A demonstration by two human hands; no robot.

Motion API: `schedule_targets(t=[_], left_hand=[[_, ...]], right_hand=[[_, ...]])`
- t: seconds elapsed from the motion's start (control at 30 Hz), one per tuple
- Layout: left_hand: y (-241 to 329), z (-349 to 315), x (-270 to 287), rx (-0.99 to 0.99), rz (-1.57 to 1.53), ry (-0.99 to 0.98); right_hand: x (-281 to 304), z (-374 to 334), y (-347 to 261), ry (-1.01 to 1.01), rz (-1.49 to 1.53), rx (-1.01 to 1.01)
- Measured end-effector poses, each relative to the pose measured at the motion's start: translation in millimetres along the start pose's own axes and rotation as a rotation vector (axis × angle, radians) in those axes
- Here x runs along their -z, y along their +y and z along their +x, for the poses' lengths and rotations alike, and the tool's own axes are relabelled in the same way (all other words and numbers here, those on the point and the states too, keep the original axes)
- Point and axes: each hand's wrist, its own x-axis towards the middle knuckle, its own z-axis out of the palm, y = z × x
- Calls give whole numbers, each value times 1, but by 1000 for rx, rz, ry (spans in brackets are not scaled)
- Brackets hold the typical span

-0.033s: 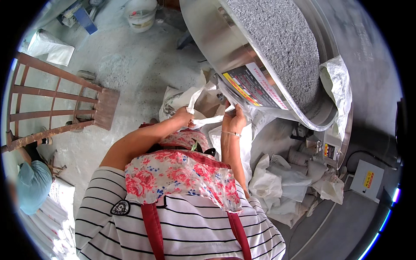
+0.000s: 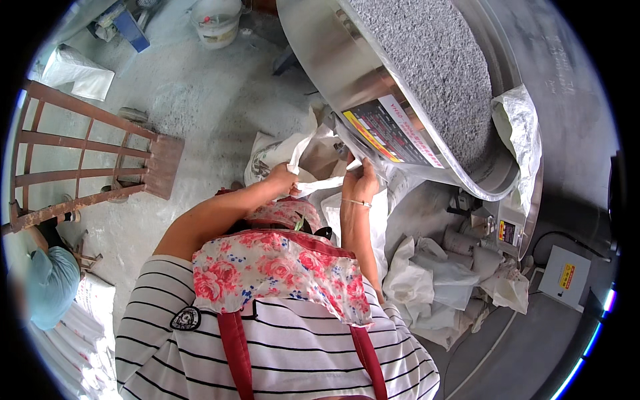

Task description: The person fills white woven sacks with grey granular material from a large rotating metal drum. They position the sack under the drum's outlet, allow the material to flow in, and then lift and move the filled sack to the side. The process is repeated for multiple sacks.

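Observation:
A white woven sack (image 2: 272, 155) stands under the side of a large round metal drum (image 2: 347, 63), its mouth spread wide. My left hand (image 2: 283, 180) is closed around the near left part of the sack's rim. On the right part of the rim, close below the drum's label plate (image 2: 390, 132), my right hand (image 2: 362, 181) grips the sack's edge. Inside the sack it looks brownish; how full it is I cannot tell. Grey crumbly material (image 2: 433, 73) fills much of the drum. The fingertips of both hands are partly hidden by the sack's folds.
Crumpled white sacks (image 2: 427, 277) lie on the floor right of me, near a grey box (image 2: 565, 279) with a cable. A brown metal hand truck (image 2: 87, 143) lies left. Beyond are a white bucket (image 2: 217, 27) and, at lower left, another person (image 2: 52, 287) beside stacked sacks.

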Motion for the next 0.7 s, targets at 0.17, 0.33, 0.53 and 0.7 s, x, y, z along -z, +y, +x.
schedule_targets(t=[0.17,0.33,0.53,0.7], left_hand=[[-3,3,0,0,-23,3],[2,0,-3,13,-18,28],[0,1,-4,2,-41,-18],[0,0,0,-4,-75,21]], right_hand=[[-7,8,10,12,-25,54],[-10,20,12,-13,-61,31],[43,57,-5,-223,-162,-113],[9,43,2,-172,-251,-141]])
